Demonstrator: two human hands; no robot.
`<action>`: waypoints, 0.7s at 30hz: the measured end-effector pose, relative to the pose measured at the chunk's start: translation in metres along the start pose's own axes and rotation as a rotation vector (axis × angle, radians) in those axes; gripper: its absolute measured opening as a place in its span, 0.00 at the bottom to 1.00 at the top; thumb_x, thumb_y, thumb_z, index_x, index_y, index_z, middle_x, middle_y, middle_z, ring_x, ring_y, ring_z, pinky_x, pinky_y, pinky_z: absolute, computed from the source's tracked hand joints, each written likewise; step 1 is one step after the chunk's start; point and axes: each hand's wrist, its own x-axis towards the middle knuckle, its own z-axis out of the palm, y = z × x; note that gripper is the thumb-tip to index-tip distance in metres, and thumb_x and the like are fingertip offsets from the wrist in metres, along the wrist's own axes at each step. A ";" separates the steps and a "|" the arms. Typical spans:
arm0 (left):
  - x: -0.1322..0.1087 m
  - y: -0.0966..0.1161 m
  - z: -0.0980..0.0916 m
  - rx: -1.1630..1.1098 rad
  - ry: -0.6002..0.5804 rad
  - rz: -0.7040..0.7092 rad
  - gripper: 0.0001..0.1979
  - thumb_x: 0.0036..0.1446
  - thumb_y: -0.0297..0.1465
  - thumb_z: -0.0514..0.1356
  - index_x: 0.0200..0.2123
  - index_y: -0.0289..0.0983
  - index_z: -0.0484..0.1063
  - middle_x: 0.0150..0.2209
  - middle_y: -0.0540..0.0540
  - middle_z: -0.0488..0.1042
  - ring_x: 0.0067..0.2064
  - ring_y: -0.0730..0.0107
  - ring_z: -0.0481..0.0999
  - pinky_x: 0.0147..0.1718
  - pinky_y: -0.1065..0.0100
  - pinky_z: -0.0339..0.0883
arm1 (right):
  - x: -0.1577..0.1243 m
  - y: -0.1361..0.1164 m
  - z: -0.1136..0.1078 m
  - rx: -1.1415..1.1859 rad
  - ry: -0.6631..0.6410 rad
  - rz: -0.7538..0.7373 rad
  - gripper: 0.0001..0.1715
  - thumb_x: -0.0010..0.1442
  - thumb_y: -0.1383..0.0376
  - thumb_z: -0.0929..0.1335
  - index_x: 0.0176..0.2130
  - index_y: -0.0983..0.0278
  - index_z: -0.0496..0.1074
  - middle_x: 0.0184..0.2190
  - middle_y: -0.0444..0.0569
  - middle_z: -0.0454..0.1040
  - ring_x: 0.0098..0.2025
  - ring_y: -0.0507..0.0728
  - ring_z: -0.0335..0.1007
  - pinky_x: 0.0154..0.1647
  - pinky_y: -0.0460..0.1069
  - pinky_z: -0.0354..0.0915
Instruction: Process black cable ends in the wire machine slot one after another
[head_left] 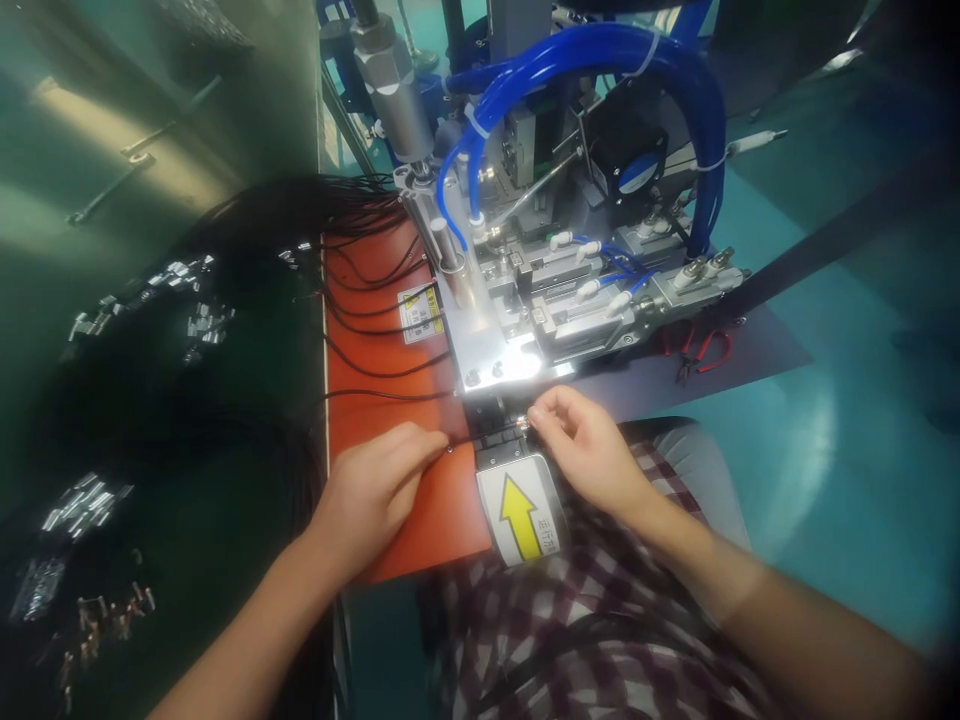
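A thin black cable runs across the feed track at the front of the metal machine. My left hand pinches the cable over the orange plate, left of the track. At the cable's right end is a small shiny connector, held between the fingertips of my right hand. Below the track sits a white label with a yellow arrow. Several other black cables lie across the orange plate and reach the machine's left side.
Bundles of black cables with shiny metal ends lie at the left. Red-handled pliers rest on a surface right of the machine. Thick blue hoses arch over the machine.
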 end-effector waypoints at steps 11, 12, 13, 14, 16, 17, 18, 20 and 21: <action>0.000 -0.007 -0.002 0.121 -0.075 0.113 0.15 0.64 0.23 0.48 0.47 0.36 0.72 0.35 0.47 0.77 0.33 0.73 0.75 0.30 0.73 0.66 | 0.001 -0.002 -0.002 -0.048 -0.002 0.023 0.12 0.62 0.59 0.64 0.29 0.62 0.63 0.23 0.41 0.61 0.25 0.51 0.57 0.25 0.46 0.56; -0.001 -0.008 -0.001 0.128 -0.072 0.114 0.16 0.64 0.23 0.48 0.48 0.36 0.72 0.34 0.47 0.76 0.31 0.73 0.73 0.29 0.74 0.65 | 0.002 -0.003 -0.002 -0.017 -0.009 0.057 0.13 0.61 0.59 0.64 0.29 0.62 0.63 0.22 0.40 0.60 0.24 0.50 0.55 0.24 0.46 0.55; -0.001 -0.008 0.000 0.132 -0.068 0.117 0.16 0.64 0.23 0.47 0.49 0.37 0.71 0.33 0.48 0.75 0.30 0.74 0.72 0.28 0.74 0.64 | 0.002 -0.004 -0.002 0.016 -0.020 0.091 0.13 0.61 0.58 0.65 0.28 0.63 0.63 0.21 0.39 0.59 0.23 0.50 0.54 0.23 0.46 0.54; -0.001 -0.008 0.000 0.134 -0.066 0.124 0.17 0.64 0.23 0.47 0.49 0.37 0.71 0.32 0.48 0.74 0.29 0.74 0.71 0.27 0.74 0.63 | 0.002 -0.006 -0.002 0.045 -0.029 0.119 0.14 0.60 0.57 0.65 0.28 0.63 0.63 0.20 0.38 0.58 0.22 0.49 0.52 0.22 0.46 0.53; -0.003 -0.008 0.000 0.151 -0.061 0.146 0.17 0.65 0.23 0.47 0.48 0.37 0.72 0.32 0.48 0.73 0.29 0.74 0.71 0.26 0.74 0.62 | 0.002 -0.008 -0.002 0.089 -0.043 0.150 0.15 0.59 0.56 0.66 0.27 0.63 0.63 0.18 0.37 0.58 0.20 0.49 0.51 0.21 0.45 0.51; -0.004 -0.009 0.000 0.171 -0.052 0.146 0.16 0.65 0.23 0.47 0.47 0.37 0.73 0.34 0.47 0.73 0.31 0.73 0.72 0.27 0.74 0.62 | 0.003 -0.008 -0.002 0.107 -0.047 0.156 0.15 0.58 0.55 0.66 0.27 0.63 0.64 0.18 0.37 0.58 0.20 0.48 0.51 0.20 0.45 0.50; -0.005 -0.009 0.001 0.194 -0.038 0.139 0.16 0.65 0.23 0.48 0.47 0.37 0.73 0.37 0.45 0.73 0.34 0.72 0.72 0.28 0.73 0.64 | 0.003 -0.008 -0.002 0.120 -0.050 0.157 0.16 0.58 0.55 0.67 0.27 0.63 0.64 0.18 0.37 0.59 0.20 0.48 0.51 0.20 0.45 0.50; -0.010 -0.009 0.002 0.233 -0.004 0.120 0.18 0.64 0.23 0.47 0.48 0.39 0.73 0.42 0.43 0.71 0.39 0.68 0.72 0.34 0.69 0.66 | 0.004 -0.006 -0.003 0.135 -0.068 0.152 0.16 0.58 0.54 0.67 0.28 0.63 0.64 0.17 0.37 0.59 0.19 0.48 0.52 0.20 0.45 0.51; -0.013 -0.010 0.003 0.245 0.013 0.114 0.19 0.64 0.22 0.47 0.50 0.41 0.73 0.43 0.43 0.70 0.40 0.67 0.71 0.36 0.67 0.66 | 0.005 -0.004 -0.004 0.137 -0.078 0.146 0.17 0.58 0.53 0.66 0.28 0.63 0.64 0.17 0.36 0.60 0.19 0.48 0.52 0.20 0.45 0.51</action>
